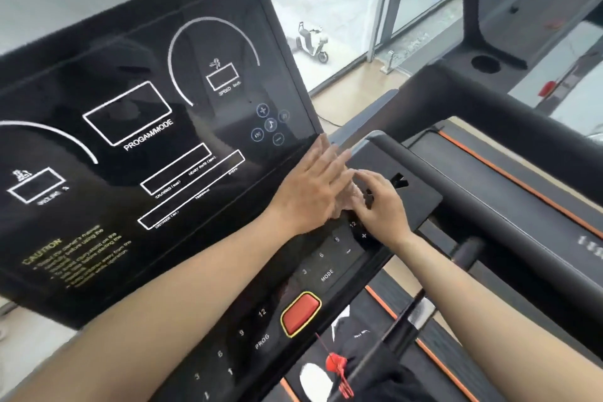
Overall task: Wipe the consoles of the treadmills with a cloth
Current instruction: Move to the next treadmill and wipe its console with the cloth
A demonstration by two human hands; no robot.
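Observation:
A black treadmill console (137, 147) with white dial markings fills the left of the head view. Below it runs a button strip (326, 274) with number keys and a red stop button (300, 312). At the strip's right end a small pale pink cloth (350, 199) lies bunched between my hands. My left hand (313, 186) lies flat over it with fingers spread. My right hand (380, 202) pinches the cloth's right side with its fingertips. Most of the cloth is hidden under the hands.
A thick black handrail (483, 192) crosses to the right. A red safety clip on a cord (337, 365) hangs below the stop button. A second treadmill's console with a cup holder (486, 64) stands at the upper right. A glass wall is behind.

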